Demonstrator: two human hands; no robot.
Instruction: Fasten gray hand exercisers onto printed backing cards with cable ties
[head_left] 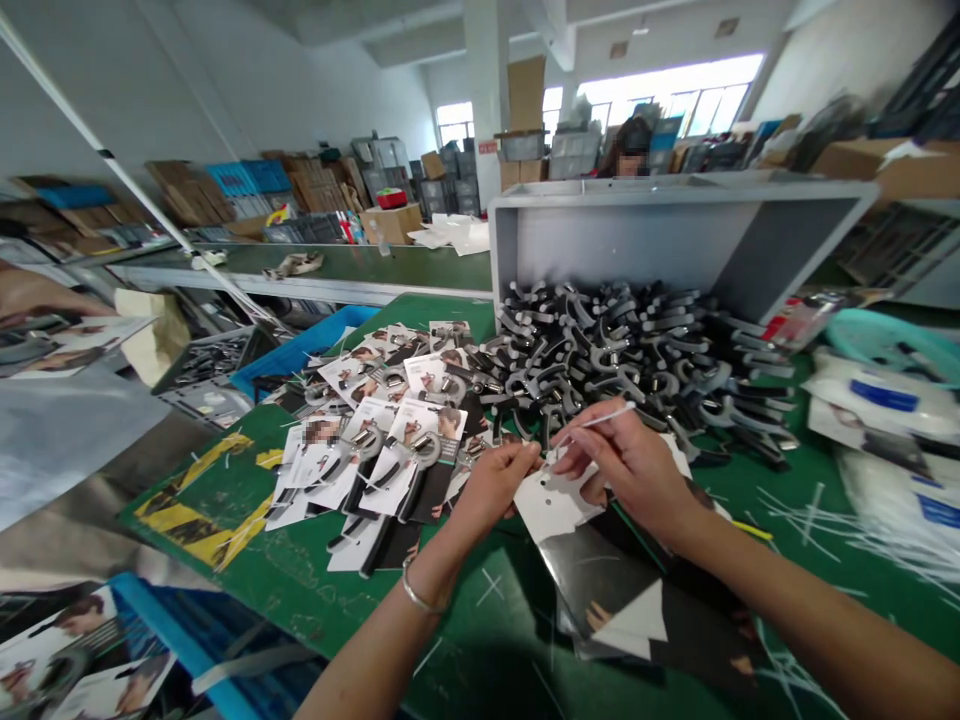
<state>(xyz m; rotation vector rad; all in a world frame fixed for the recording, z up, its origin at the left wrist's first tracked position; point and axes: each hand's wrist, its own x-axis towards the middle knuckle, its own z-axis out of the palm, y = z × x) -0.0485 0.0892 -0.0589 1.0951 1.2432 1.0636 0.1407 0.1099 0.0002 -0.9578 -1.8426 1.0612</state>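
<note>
My left hand (491, 485), with a bracelet on its wrist, is closed in a pinch at the upper left corner of a printed card (547, 505). My right hand (630, 470) is closed on a thin white tie (611, 415) over the top of that card. Where the fingertips meet, small details are hidden. Under my hands lies a stack of dark printed cards (600, 570). On the left, several carded hand grips (412, 450) overlap in a pile. A heap of loose grey and black hand grips (600, 350) lies beyond my hands.
Behind the heap a grey crate (615, 235) lies on its side. White ties (814, 515) are scattered at the right, near plastic bags (892, 395) and a turquoise basin (892, 340). Blue crates (176, 640) stand at the left. A person (630, 150) is behind the grey crate.
</note>
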